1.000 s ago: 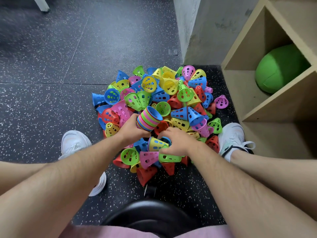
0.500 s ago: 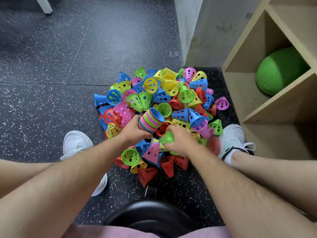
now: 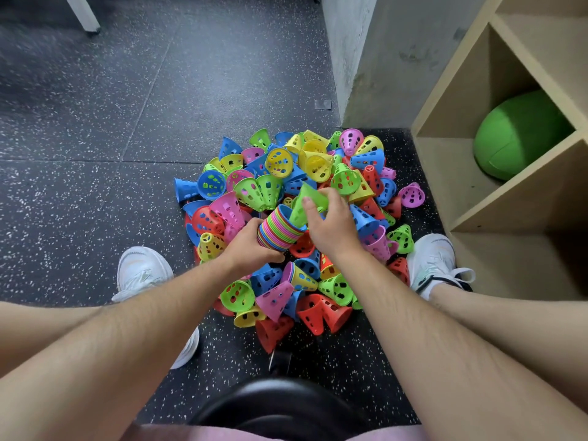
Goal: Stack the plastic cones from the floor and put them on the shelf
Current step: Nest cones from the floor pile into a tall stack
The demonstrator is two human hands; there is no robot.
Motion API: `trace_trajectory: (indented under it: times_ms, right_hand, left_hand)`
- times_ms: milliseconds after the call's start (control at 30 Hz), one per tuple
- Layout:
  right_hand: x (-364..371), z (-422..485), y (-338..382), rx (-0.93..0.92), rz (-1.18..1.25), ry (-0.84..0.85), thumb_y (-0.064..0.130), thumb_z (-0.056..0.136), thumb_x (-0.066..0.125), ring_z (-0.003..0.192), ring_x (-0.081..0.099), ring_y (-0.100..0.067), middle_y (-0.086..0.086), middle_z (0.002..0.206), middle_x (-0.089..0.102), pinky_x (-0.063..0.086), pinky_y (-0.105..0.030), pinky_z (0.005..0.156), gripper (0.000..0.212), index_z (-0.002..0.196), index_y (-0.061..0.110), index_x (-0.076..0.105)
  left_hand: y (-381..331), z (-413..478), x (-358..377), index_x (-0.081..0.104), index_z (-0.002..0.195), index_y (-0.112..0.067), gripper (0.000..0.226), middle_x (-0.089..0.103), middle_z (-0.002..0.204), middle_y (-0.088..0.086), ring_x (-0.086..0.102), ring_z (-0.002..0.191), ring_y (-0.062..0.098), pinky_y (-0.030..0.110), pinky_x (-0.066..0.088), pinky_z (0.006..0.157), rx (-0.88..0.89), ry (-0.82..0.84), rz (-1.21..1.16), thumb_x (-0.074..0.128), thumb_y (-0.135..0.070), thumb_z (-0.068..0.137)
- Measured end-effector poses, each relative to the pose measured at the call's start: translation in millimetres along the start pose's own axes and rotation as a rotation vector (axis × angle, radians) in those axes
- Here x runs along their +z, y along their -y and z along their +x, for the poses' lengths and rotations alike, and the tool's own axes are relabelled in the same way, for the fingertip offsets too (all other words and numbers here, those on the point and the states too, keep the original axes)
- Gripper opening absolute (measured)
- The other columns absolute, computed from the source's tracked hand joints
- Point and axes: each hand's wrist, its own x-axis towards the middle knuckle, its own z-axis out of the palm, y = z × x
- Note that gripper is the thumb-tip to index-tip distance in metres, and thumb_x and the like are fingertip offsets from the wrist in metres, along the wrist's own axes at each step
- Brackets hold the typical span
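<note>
A heap of small perforated plastic cones (image 3: 286, 173) in blue, green, yellow, pink and red lies on the dark speckled floor between my feet. My left hand (image 3: 251, 246) grips a tilted stack of nested cones (image 3: 278, 229) just above the heap, its open end facing up and right. My right hand (image 3: 331, 224) pinches a single green cone (image 3: 305, 203), whose narrow end sits at the mouth of the stack. The wooden shelf (image 3: 509, 198) stands at the right.
A green ball (image 3: 518, 132) fills one shelf compartment; the one below it shows nothing inside. A grey concrete pillar (image 3: 369, 58) rises behind the heap. My white shoes (image 3: 140, 272) (image 3: 432, 259) flank the cones. A black stool seat (image 3: 273, 405) is under me.
My right hand picked a green cone out of the near side of the heap and carried it up to the mouth of the stack. My left hand kept holding the stack, shifting slightly.
</note>
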Motion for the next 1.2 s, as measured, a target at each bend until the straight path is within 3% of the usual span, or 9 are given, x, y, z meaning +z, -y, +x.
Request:
trace_trajectory:
  times_ms: [133,233,367,433,633,733,800,1033,1200]
  right_hand:
    - [15.3,-8.6,-7.7,-0.051,-0.075,0.302,0.069,0.095,0.038,0.132,0.047,-0.021,-0.006,0.144,0.049,0.041,-0.041,0.107,0.065,0.147,0.031,0.038]
    - [14.9,-12.4,-14.7,-0.046,0.014,0.258,0.057,0.102,0.034,0.131,0.049,-0.021,-0.006,0.143,0.052,0.042,-0.042,0.106,0.055,0.147,0.025,0.038]
    - [17.4,-22.2,-33.6,-0.135,-0.163,0.166,0.039,0.102,0.042,0.093,0.054,-0.02,0.002,0.095,0.057,0.049,-0.047,0.084,0.024,0.102,0.017,0.051]
    - [24.0,-32.5,-44.7,-0.26,-0.323,0.235,0.04,0.096,0.05,0.089,0.051,-0.019,0.005,0.089,0.053,0.047,-0.046,0.081,0.021,0.093,0.02,0.05]
    - [63.9,-64.8,-54.0,-0.724,-0.712,0.577,0.058,0.077,0.067,0.111,0.055,-0.028,-0.006,0.118,0.061,0.043,-0.043,0.1,0.061,0.124,0.02,0.058]
    - [82.5,-71.4,-51.8,-0.662,-0.881,0.69,0.063,0.078,0.069,0.134,0.043,-0.032,-0.009,0.144,0.049,0.033,-0.046,0.113,0.082,0.144,0.023,0.043]
    - [89.2,-72.6,-47.7,-0.626,-0.947,0.716,0.06,0.081,0.069,0.135,0.042,-0.033,-0.009,0.147,0.047,0.033,-0.045,0.113,0.082,0.147,0.022,0.038]
    - [90.9,-70.0,-45.4,-0.601,-1.031,0.73,0.057,0.081,0.067,0.113,0.054,-0.032,-0.009,0.121,0.058,0.04,-0.044,0.1,0.059,0.123,0.018,0.051]
    - [64.4,-58.5,-41.9,-0.522,-0.881,0.528,0.064,0.077,0.066,0.108,0.052,-0.028,-0.007,0.116,0.053,0.043,-0.043,0.099,0.079,0.138,0.019,0.049]
  left_hand:
    - [0.7,-0.5,0.5,0.049,0.125,-0.02,0.073,0.064,0.105,0.007,0.068,0.09,0.019,0.029,0.057,0.071,0.005,-0.01,-0.017,0.092,-0.015,0.066]
    - [2.1,-2.2,-1.7,0.048,0.126,-0.021,0.074,0.063,0.106,0.005,0.067,0.092,0.016,0.029,0.057,0.075,0.009,-0.019,-0.009,0.092,-0.017,0.067]
    - [3.4,-6.0,-5.7,0.048,0.126,-0.023,0.074,0.063,0.104,0.002,0.067,0.091,0.016,0.028,0.054,0.071,0.013,-0.03,-0.013,0.093,-0.019,0.067]
    - [5.0,-9.2,-7.4,0.049,0.123,-0.021,0.072,0.065,0.102,0.002,0.067,0.087,0.015,0.026,0.053,0.068,0.015,-0.046,-0.011,0.093,-0.018,0.066]
    - [11.5,-16.2,-13.7,0.05,0.124,-0.019,0.071,0.066,0.102,0.003,0.066,0.085,0.013,0.026,0.054,0.068,0.018,-0.071,-0.009,0.092,-0.017,0.067]
    - [14.4,-16.0,-15.6,0.05,0.125,-0.019,0.072,0.065,0.104,0.003,0.067,0.089,0.015,0.03,0.058,0.073,0.015,-0.066,-0.017,0.093,-0.018,0.067]
    - [15.3,-15.8,-16.8,0.05,0.125,-0.02,0.074,0.065,0.106,0.004,0.069,0.093,0.018,0.035,0.061,0.077,0.012,-0.065,-0.011,0.093,-0.019,0.066]
    - [15.1,-16.2,-20.2,0.048,0.126,-0.021,0.073,0.063,0.107,0.003,0.065,0.09,0.013,0.025,0.053,0.069,0.009,-0.046,0.005,0.092,-0.02,0.069]
    - [12.7,-17.0,-19.6,0.049,0.123,-0.022,0.069,0.064,0.102,0.002,0.065,0.083,0.014,0.023,0.053,0.062,0.006,-0.067,0.0,0.091,-0.019,0.069]
